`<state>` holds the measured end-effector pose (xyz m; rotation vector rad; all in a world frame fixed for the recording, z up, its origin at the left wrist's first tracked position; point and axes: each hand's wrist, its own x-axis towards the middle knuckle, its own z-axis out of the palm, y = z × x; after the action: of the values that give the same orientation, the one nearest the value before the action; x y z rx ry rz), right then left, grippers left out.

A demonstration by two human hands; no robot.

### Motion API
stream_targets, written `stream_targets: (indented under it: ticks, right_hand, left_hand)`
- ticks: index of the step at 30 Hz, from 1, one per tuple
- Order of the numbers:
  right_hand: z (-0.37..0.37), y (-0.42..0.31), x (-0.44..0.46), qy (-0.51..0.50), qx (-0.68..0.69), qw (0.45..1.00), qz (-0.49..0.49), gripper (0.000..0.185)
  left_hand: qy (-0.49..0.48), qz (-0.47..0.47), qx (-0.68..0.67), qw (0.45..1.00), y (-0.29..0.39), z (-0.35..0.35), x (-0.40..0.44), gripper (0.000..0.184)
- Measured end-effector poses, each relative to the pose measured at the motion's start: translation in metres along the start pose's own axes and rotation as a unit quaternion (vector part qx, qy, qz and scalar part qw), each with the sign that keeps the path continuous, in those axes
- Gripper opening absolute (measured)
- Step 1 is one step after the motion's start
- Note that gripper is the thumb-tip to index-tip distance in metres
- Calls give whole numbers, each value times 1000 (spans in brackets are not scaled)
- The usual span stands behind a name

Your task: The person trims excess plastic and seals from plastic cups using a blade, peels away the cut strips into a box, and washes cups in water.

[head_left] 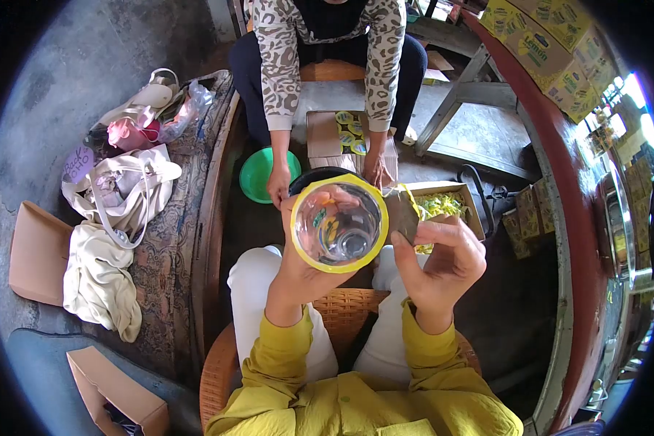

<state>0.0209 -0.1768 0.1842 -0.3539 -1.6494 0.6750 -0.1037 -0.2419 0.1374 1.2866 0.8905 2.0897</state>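
A clear plastic cup (339,224) with a yellow rim faces the camera, held up in my left hand (301,280), whose fingers show through the clear wall. Beside it on the right, my right hand (443,265) pinches a small dark flat piece (404,216) between thumb and fingertips. That piece lies close to the cup's rim; whether they touch is unclear. Across from me, a person's two hands (278,183) reach toward a dark round container (309,178), which is partly hidden behind the cup.
Behind the cup stand a green bowl (255,176) and a carton (323,136) with yellow-lidded items. An open box (477,221) holds yellow shreds. Bags (116,182) lie on a patterned bench (168,269) at left. Printed cartons (541,43) are stacked at upper right.
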Motion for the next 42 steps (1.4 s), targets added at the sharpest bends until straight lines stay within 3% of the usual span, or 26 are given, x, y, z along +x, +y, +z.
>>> stream_targets:
  ticks: [6,22,28,34,42]
  right_hand:
    - [8,-4,-4,14,-44,998,-48,22]
    - [8,-3,-5,39,-90,994,-56,22]
    - [2,1,-3,30,-42,999,-15,21]
    - [3,1,-4,40,-26,999,-20,20]
    - [6,-1,-5,28,-74,996,-42,20]
  left_hand:
    - [-45,-3,3,999,-1,-10,0,76]
    - [-78,37,113,990,4,-5,-4,79]
    - [-82,7,32,996,5,-2,-4,79]
    - [-50,-39,46,997,8,0,-1,69]
    - [-51,-4,39,998,7,3,-1,76]
